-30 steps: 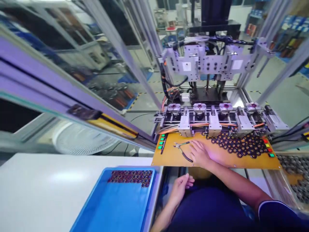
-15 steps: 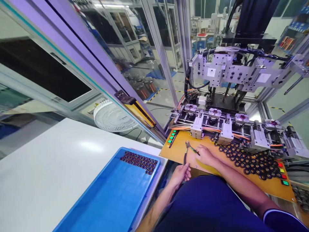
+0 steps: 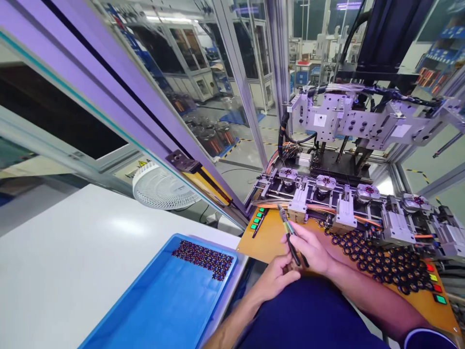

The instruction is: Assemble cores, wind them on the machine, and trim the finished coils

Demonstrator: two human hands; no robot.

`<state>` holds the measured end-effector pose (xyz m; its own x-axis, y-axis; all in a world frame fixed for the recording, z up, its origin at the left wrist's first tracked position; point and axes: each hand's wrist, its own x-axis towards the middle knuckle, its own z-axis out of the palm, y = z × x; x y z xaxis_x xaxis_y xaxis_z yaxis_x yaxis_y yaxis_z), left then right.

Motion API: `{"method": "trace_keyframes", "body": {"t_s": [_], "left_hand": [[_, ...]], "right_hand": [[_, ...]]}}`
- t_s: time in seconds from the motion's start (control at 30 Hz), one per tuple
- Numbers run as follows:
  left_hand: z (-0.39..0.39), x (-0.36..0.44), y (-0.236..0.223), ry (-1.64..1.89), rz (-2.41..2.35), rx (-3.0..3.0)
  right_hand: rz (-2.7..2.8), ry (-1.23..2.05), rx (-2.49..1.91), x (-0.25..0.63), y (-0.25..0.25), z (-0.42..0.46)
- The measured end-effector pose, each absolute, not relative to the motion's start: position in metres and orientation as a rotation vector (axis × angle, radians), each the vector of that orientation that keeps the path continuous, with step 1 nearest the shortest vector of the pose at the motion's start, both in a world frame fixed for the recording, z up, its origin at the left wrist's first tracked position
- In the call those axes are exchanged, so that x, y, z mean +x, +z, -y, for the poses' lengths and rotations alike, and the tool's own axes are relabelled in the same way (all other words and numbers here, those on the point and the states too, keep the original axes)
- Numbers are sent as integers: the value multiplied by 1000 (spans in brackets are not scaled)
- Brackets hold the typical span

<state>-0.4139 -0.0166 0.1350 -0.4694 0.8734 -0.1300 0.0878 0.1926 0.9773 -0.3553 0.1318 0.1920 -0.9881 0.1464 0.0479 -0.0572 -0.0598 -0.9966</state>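
My right hand (image 3: 311, 250) is closed around the black handles of small cutting pliers (image 3: 289, 232), lifted off the yellow work board (image 3: 267, 232) with the jaws pointing up and away. My left hand (image 3: 274, 277) sits just below, fingers curled, touching the lower end of the pliers' handles. Many small black ring parts (image 3: 381, 257) lie spread on the board to the right of my hands. Behind the board runs a row of fixture stations (image 3: 323, 186) of the machine.
A blue tray (image 3: 170, 300) with a patch of dark finished parts (image 3: 203, 256) sits on the white table (image 3: 72, 261) at left. Green buttons (image 3: 257, 218) and coloured buttons (image 3: 434, 286) edge the board. A white fan (image 3: 160, 186) lies behind the glass guard.
My right hand picked the pliers up off the board and raised them. My left hand rose from my lap to meet the handles. The view swung left and steadied.
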Motion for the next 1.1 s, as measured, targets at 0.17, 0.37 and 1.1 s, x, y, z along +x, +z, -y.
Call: {"method": "trace_keyframes", "body": {"t_s": [0.17,0.37,1.1], "left_hand": [[9,-426,93,1378,-2105,953],[2,-433,58,1408,-2344,1051],[19,-428,23,1394,-2559,1332]], "right_hand": [[2288,2181,-162,-369,265,-201],[2789,1994,26,-427,346,-264],[3246,1685,296,-576,291,-305]]}}
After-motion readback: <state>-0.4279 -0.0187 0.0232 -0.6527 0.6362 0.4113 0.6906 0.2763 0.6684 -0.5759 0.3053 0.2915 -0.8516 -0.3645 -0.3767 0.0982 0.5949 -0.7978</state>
